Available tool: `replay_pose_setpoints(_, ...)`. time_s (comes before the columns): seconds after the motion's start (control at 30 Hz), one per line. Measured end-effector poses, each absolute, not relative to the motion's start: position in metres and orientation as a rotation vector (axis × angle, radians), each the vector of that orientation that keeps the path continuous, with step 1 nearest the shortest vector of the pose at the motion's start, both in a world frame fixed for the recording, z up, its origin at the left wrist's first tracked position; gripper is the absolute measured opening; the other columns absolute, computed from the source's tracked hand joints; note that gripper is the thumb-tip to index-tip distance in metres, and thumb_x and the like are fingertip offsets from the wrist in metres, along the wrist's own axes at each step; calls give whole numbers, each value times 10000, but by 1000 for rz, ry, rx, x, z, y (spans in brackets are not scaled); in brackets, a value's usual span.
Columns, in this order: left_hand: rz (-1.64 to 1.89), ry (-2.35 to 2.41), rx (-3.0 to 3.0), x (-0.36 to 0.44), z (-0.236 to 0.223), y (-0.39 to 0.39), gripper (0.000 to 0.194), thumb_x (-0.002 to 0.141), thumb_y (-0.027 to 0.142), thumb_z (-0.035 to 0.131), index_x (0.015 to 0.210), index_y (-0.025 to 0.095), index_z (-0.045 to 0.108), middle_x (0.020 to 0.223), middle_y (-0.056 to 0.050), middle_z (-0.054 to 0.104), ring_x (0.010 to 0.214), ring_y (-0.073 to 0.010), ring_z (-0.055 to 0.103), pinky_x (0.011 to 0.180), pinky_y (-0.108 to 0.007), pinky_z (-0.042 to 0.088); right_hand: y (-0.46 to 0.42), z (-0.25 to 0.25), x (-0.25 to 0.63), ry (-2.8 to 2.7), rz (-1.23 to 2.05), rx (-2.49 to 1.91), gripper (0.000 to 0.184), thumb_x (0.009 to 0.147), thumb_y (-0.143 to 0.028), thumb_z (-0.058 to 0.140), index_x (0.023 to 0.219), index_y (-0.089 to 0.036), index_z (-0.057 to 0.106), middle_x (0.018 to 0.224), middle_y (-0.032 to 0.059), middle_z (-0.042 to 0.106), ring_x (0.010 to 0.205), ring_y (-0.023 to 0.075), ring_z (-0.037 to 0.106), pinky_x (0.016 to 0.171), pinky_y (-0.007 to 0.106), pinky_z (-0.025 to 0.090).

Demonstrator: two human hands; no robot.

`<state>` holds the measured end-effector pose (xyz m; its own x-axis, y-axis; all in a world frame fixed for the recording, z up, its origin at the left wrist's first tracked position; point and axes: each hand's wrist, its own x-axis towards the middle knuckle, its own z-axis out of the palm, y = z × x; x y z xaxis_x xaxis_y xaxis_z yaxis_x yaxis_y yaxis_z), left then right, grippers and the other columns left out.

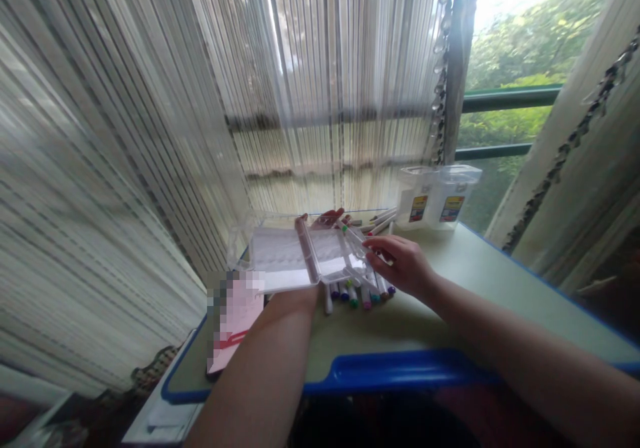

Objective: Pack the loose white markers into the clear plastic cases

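A clear plastic case point(280, 255) lies opened out above the desk, its hinge ridge running down the middle. My left hand point(327, 219) reaches under and behind it, fingers curled at its far edge; the case hides most of that hand. My right hand point(400, 261) pinches a white marker with a green end point(351, 233) over the right half of the case. Under and around the case lie several loose white markers point(354, 296) with coloured ends, purple, green, pink and teal among them.
Two clear plastic containers point(453, 201) with labels stand at the desk's back right. A pink sheet point(240, 315), partly pixelated, lies at the left. The pale green desk point(480, 268) has a blue rim point(400, 370). String curtains point(340, 88) hang right behind it.
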<state>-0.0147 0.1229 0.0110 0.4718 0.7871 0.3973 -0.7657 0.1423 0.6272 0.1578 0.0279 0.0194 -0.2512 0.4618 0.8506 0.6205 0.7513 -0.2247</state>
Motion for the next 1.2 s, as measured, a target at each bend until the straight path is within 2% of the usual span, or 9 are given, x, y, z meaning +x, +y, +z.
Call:
replay_pose_setpoints(0.27,1155,66,814,-13,18,129,450,792,551,424,885,215,710,1071,-59,695,1017,-259,608,954,-433,429,37,15,156,-2043,-187,-790,137,827,-252,588,939,-186,633,732,45,647,705,166,592,690,311,492)
replay_pose_setpoints(0.37,1165,61,787,-13,18,129,468,782,541,433,873,171,703,1054,-80,695,1010,-273,612,959,-462,426,39,13,156,-2055,-185,-801,140,827,-259,600,940,-190,645,755,51,646,727,171,589,707,325,495)
replay_pose_setpoints(0.63,1213,128,733,-11,23,121,527,837,539,331,890,156,690,1044,-75,690,1028,-276,608,961,-464,432,38,13,157,-2086,-139,-786,190,846,-277,584,986,-193,681,881,84,633,812,179,586,747,348,514)
replay_pose_setpoints(0.87,1192,129,699,-10,24,122,561,854,519,283,836,138,695,1000,-92,695,971,-266,624,955,-468,430,37,13,158,-2047,-180,-837,262,839,-278,581,1073,-170,634,913,100,628,847,195,588,761,347,520)
replay_pose_setpoints(1.0,1208,131,712,-10,22,123,555,851,516,282,874,149,698,1034,-80,690,1024,-280,608,972,-478,419,39,13,161,-2047,-142,-859,236,827,-323,604,1002,-172,646,877,88,610,826,191,586,743,337,517)
replay_pose_setpoints(1.2,1201,117,710,-7,23,121,530,839,522,331,838,137,695,996,-90,696,976,-265,625,971,-470,424,38,14,163,-2095,-111,-887,219,835,-322,596,977,-170,665,956,118,628,900,213,599,798,366,515)
